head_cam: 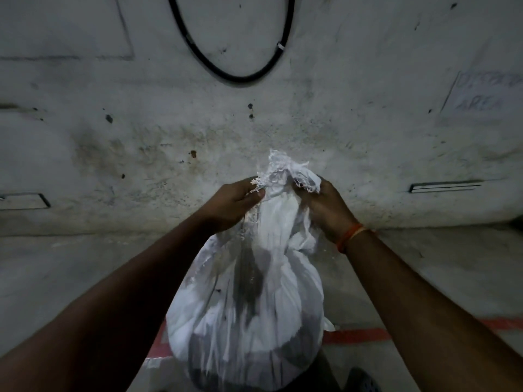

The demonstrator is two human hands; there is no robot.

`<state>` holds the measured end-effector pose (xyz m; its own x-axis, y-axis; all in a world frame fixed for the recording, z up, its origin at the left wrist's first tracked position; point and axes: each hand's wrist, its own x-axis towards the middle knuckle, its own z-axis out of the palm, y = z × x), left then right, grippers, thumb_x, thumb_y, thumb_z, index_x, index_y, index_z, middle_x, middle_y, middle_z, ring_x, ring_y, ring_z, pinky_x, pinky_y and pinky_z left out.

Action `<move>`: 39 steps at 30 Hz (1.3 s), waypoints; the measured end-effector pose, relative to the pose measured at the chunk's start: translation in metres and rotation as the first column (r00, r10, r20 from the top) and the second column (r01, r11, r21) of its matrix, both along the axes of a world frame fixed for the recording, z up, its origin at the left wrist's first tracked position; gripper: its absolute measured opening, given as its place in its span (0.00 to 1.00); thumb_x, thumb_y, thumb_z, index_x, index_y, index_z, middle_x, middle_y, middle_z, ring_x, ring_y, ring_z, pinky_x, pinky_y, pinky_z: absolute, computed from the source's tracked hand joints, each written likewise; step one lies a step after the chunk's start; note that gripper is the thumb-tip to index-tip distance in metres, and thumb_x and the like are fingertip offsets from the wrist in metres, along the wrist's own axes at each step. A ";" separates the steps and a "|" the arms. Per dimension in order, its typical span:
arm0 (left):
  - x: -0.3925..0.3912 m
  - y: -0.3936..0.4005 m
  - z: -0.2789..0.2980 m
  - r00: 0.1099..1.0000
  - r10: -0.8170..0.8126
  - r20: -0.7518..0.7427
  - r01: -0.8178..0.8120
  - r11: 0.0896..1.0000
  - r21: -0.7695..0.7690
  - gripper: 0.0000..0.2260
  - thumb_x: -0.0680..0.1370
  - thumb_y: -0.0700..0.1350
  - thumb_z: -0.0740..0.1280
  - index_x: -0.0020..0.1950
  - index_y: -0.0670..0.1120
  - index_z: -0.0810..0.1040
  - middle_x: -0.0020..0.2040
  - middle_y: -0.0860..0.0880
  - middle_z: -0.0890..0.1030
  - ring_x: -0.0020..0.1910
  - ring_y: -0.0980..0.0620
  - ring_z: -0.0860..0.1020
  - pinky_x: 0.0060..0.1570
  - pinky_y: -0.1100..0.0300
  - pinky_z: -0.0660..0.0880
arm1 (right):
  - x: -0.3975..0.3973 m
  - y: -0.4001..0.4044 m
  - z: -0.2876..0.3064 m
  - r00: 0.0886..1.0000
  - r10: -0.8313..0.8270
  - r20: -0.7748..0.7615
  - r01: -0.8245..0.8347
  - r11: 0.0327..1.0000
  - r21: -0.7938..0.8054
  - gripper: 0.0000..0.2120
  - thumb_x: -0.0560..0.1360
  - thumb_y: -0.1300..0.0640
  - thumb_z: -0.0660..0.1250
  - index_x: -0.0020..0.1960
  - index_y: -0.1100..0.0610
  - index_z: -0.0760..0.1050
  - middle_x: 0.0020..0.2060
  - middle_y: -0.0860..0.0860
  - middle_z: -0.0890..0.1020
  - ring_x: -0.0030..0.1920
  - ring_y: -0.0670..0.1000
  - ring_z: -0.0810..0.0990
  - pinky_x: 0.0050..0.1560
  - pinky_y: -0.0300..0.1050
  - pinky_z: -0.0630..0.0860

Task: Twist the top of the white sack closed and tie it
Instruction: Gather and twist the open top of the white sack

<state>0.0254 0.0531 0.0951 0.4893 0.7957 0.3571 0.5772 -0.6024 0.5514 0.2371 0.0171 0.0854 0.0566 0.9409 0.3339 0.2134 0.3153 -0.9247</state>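
Against the stained wall, both hands, left point(236, 203) and right point(325, 206), are gripping the frayed mouth of the white sack point(254, 301) standing on the floor; gathering seems underway, twisting comes next.

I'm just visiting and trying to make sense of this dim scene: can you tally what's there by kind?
White sack: 1
Hands gripping its top, left hand and right hand: 2
Orange wristband: 1
Black cable loop on the wall: 1
Red floor line: 1
Total: 6
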 end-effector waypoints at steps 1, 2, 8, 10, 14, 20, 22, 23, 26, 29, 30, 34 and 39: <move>0.002 0.002 -0.001 0.999 0.001 -0.035 0.000 0.999 0.036 0.09 0.84 0.50 0.60 0.57 0.51 0.79 0.53 0.55 0.82 0.47 0.65 0.75 0.46 0.70 0.67 | -0.003 0.003 0.006 0.999 0.028 0.034 -0.028 1.000 -0.002 0.14 0.73 0.48 0.70 0.56 0.52 0.78 0.51 0.53 0.85 0.55 0.56 0.83 0.60 0.62 0.77; 0.006 0.004 -0.002 0.998 0.012 -0.069 -0.005 0.995 0.101 0.12 0.84 0.50 0.60 0.61 0.48 0.79 0.55 0.51 0.83 0.50 0.60 0.78 0.46 0.70 0.67 | -0.007 0.006 0.011 0.994 0.057 0.090 -0.058 0.998 0.015 0.15 0.72 0.50 0.71 0.57 0.53 0.76 0.51 0.53 0.84 0.55 0.55 0.83 0.60 0.61 0.78; 0.018 0.004 -0.017 0.994 0.109 0.002 -0.104 0.944 0.313 0.12 0.73 0.44 0.63 0.47 0.39 0.83 0.45 0.38 0.84 0.45 0.39 0.83 0.41 0.60 0.67 | -0.018 0.005 0.005 0.922 0.283 0.263 -0.265 0.959 -0.102 0.32 0.66 0.51 0.81 0.67 0.51 0.74 0.59 0.48 0.83 0.58 0.46 0.83 0.61 0.46 0.79; 0.017 0.002 -0.019 0.994 0.103 0.040 -0.110 0.943 0.315 0.10 0.72 0.41 0.65 0.47 0.37 0.82 0.45 0.38 0.84 0.44 0.39 0.83 0.42 0.59 0.68 | -0.020 0.005 -0.003 0.905 0.231 0.359 -0.207 0.973 -0.105 0.23 0.67 0.49 0.80 0.60 0.52 0.80 0.51 0.48 0.86 0.52 0.45 0.84 0.58 0.48 0.80; 0.013 0.000 -0.019 0.999 0.019 -0.027 -0.010 0.947 0.320 0.12 0.73 0.43 0.70 0.53 0.39 0.78 0.52 0.42 0.79 0.45 0.46 0.79 0.45 0.64 0.69 | -0.017 0.010 -0.014 0.901 0.089 0.426 -0.102 0.995 0.007 0.12 0.71 0.49 0.76 0.47 0.58 0.85 0.43 0.55 0.87 0.45 0.49 0.84 0.50 0.57 0.80; -0.024 0.006 -0.031 0.945 0.072 -0.318 0.024 0.957 0.289 0.19 0.67 0.45 0.67 0.58 0.47 0.77 0.48 0.45 0.84 0.46 0.41 0.81 0.42 0.59 0.72 | -0.007 0.010 -0.029 0.951 0.166 0.260 -0.198 0.975 0.101 0.14 0.74 0.52 0.71 0.57 0.57 0.83 0.52 0.52 0.87 0.55 0.50 0.84 0.58 0.50 0.79; -0.038 0.007 -0.036 0.942 0.136 -0.306 -0.048 0.960 0.277 0.12 0.68 0.46 0.67 0.51 0.50 0.79 0.44 0.46 0.84 0.45 0.41 0.82 0.39 0.60 0.71 | 0.003 0.011 -0.041 0.971 0.203 0.128 -0.215 0.973 0.082 0.14 0.74 0.58 0.71 0.59 0.60 0.81 0.52 0.51 0.86 0.56 0.49 0.84 0.59 0.46 0.79; -0.045 0.008 -0.041 0.947 0.135 -0.293 -0.049 0.958 0.283 0.11 0.68 0.47 0.66 0.49 0.49 0.80 0.43 0.46 0.84 0.44 0.41 0.82 0.39 0.59 0.71 | 0.007 0.012 -0.047 0.975 0.214 0.062 -0.218 0.974 0.065 0.12 0.75 0.62 0.70 0.58 0.62 0.80 0.49 0.49 0.87 0.52 0.46 0.84 0.55 0.42 0.79; -0.057 0.010 -0.055 0.955 0.048 -0.292 0.026 0.969 0.245 0.15 0.71 0.54 0.63 0.47 0.45 0.82 0.42 0.45 0.83 0.42 0.43 0.82 0.40 0.56 0.74 | 0.013 0.008 -0.053 0.966 0.245 -0.077 -0.244 0.969 0.024 0.10 0.76 0.72 0.67 0.53 0.61 0.81 0.39 0.46 0.87 0.42 0.43 0.85 0.47 0.38 0.80; -0.056 0.010 -0.060 0.980 -0.064 -0.187 0.097 0.979 0.178 0.18 0.74 0.56 0.68 0.47 0.41 0.82 0.44 0.45 0.82 0.43 0.49 0.79 0.43 0.59 0.73 | 0.012 0.009 -0.052 0.928 0.267 -0.261 -0.278 0.961 -0.005 0.20 0.74 0.74 0.66 0.48 0.50 0.86 0.44 0.49 0.88 0.47 0.49 0.86 0.53 0.45 0.82; -0.055 0.009 -0.059 0.986 -0.094 -0.139 0.115 0.982 0.151 0.18 0.74 0.56 0.69 0.50 0.41 0.82 0.46 0.46 0.82 0.45 0.50 0.79 0.45 0.60 0.73 | 0.012 0.010 -0.052 0.913 0.267 -0.309 -0.285 0.958 -0.013 0.22 0.73 0.75 0.66 0.46 0.49 0.87 0.43 0.49 0.88 0.47 0.48 0.86 0.52 0.45 0.82; -0.047 0.008 -0.056 0.991 -0.127 -0.048 0.130 0.990 0.051 0.16 0.77 0.53 0.67 0.56 0.42 0.80 0.51 0.49 0.83 0.49 0.54 0.80 0.49 0.61 0.74 | 0.011 0.006 -0.047 0.896 0.364 -0.255 -0.382 0.924 -0.023 0.16 0.68 0.64 0.76 0.55 0.54 0.84 0.51 0.55 0.86 0.53 0.54 0.84 0.58 0.50 0.80; -0.035 0.013 -0.043 0.989 -0.137 -0.054 0.139 0.990 0.036 0.08 0.79 0.48 0.65 0.51 0.43 0.76 0.46 0.51 0.79 0.43 0.54 0.78 0.44 0.62 0.71 | 0.006 0.012 -0.046 0.979 0.204 -0.017 -0.204 0.978 0.035 0.21 0.70 0.61 0.76 0.62 0.61 0.79 0.56 0.55 0.85 0.58 0.52 0.83 0.62 0.48 0.78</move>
<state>-0.0100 0.0662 0.0523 0.6121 0.7048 0.3586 0.5136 -0.6991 0.4974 0.2427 0.0295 0.0398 -0.1281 0.9220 0.3654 0.1224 0.3803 -0.9167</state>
